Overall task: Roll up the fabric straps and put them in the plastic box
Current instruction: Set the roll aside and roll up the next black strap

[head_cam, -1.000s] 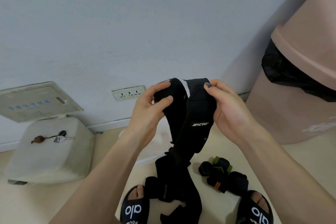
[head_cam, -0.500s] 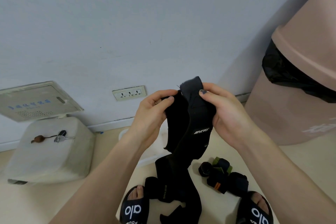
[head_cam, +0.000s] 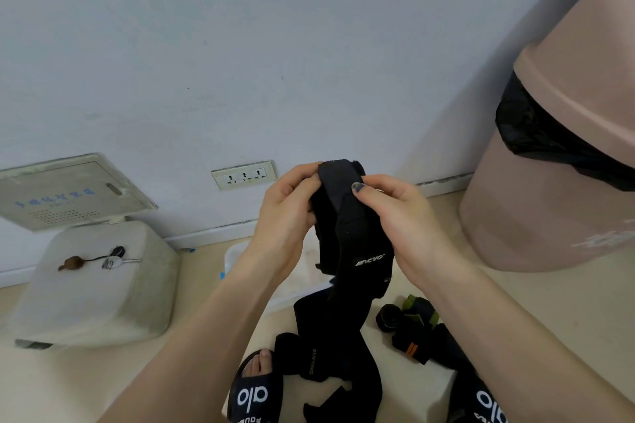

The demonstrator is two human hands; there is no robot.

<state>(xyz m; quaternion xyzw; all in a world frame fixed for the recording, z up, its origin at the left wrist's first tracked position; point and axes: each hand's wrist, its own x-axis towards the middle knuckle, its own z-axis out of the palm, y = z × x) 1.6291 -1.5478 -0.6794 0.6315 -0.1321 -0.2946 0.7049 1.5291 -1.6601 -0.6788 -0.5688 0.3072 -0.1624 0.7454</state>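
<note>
Both the left hand (head_cam: 287, 216) and right hand (head_cam: 400, 216) pinch the black strap (head_cam: 347, 213) above the plastic box (head_cam: 237, 256); its hanging tail could loosen the roll.

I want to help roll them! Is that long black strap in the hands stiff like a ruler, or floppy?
Probably floppy: the black strap bends over where the left hand and right hand pinch its top, and the rest hangs down in loose folds. It likely weighs little, since fingertips alone hold it. The cloth looks grippy, not slippery, though that is hard to tell.
</note>
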